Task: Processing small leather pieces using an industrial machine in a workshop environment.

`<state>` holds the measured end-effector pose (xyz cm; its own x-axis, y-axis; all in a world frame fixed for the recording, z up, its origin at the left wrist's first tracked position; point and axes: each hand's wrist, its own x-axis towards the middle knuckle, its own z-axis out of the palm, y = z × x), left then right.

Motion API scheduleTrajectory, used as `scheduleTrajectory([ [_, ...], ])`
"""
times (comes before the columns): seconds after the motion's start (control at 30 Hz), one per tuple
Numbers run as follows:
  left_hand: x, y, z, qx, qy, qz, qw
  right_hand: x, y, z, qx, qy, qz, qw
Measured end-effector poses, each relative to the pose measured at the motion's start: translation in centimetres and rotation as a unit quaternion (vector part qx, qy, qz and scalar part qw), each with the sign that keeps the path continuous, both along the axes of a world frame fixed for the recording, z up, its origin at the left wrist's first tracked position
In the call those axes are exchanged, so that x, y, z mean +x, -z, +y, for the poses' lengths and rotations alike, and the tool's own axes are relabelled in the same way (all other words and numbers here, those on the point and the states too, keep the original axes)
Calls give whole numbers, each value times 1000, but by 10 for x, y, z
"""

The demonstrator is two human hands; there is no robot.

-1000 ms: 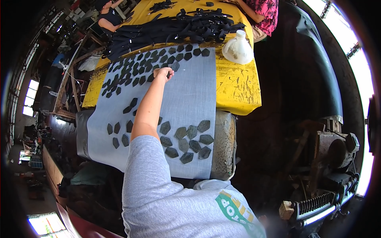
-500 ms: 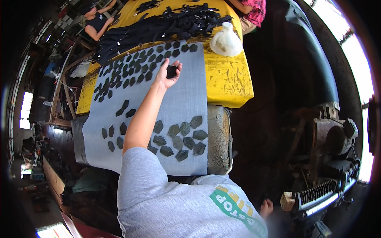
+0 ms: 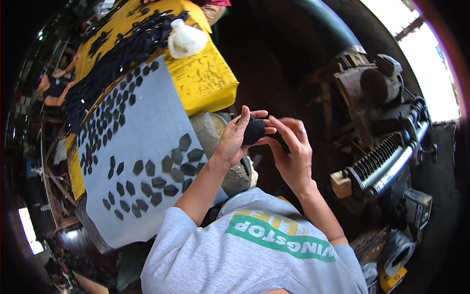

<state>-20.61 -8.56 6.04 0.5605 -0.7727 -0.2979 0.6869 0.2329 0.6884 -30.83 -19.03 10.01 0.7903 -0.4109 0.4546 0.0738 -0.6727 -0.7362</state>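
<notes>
My left hand [image 3: 232,142] is closed around a black flat piece [image 3: 254,131], its thumb on the near side and its fingertips showing past the far side. Whether this is one piece or a small stack, I cannot tell. Close beside it, my right hand [image 3: 296,156] has its thumb and fingers apart, with the thumb tip near the piece's lower edge. To the left lies a grey sheet [image 3: 152,113] bearing many dark pentagonal pieces [image 3: 177,175], smaller-looking and tightly grouped at its far end, more loosely spread at the near end.
A yellow-covered table [image 3: 210,81] carries a whitish plastic jug [image 3: 186,40] and a heap of black straps [image 3: 117,54]. Another person [image 3: 54,90] works at its far left. Machinery with a coiled spring [image 3: 377,159] and a wooden block [image 3: 340,184] stands at the right.
My left hand has come back from over the far part of the sheet to in front of my chest, still with the black piece. My right hand has risen to meet it; the view has turned right.
</notes>
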Motion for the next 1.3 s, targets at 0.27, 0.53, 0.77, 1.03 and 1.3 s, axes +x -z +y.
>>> scheduleTrajectory([
  [0.27,-40,-28,-30,-15,46,-107,993,-36,-15,-29,-87,50,8,995],
  [0.53,-71,-39,-76,-10,128,16,992,-99,-41,-49,-60,96,-88,990],
  [0.77,-88,-38,-116,-24,176,8,984,-194,-72,-77,113,289,-207,928],
  [1.03,-88,-27,-157,-61,190,-176,964,-274,-20,-113,407,384,-237,794],
  [1.3,-92,-32,-192,-79,207,-401,889,-254,-9,-124,437,339,-206,807],
])
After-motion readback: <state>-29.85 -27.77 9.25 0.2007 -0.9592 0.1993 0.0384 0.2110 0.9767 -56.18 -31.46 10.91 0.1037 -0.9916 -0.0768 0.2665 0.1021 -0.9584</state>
